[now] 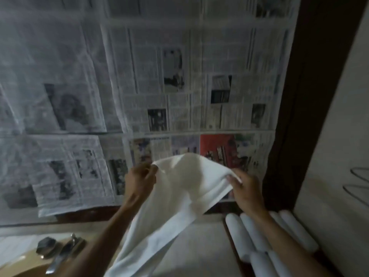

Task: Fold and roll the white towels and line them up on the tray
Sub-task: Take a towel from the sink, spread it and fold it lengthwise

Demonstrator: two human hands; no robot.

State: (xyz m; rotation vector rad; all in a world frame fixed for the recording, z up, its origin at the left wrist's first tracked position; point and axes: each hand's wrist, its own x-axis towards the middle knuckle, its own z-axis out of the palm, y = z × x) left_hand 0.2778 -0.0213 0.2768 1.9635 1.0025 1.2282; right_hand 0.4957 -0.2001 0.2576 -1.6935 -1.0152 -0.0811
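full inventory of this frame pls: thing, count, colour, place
unrolled towel: 1, white, held up at centre, hanging down toward bottom left
rolled towels: several, exact count unclear, white, side by side at lower right, partly under the right forearm
newspaper sheets: many, grey print, one with a red panel, covering the surface ahead
metal fixture: 1, silver and dark, bottom left, blurred
wire loops: 2, metallic, right edge
left hand: 1, pinches the towel's left corner
right hand: 1, pinches the towel's right corner
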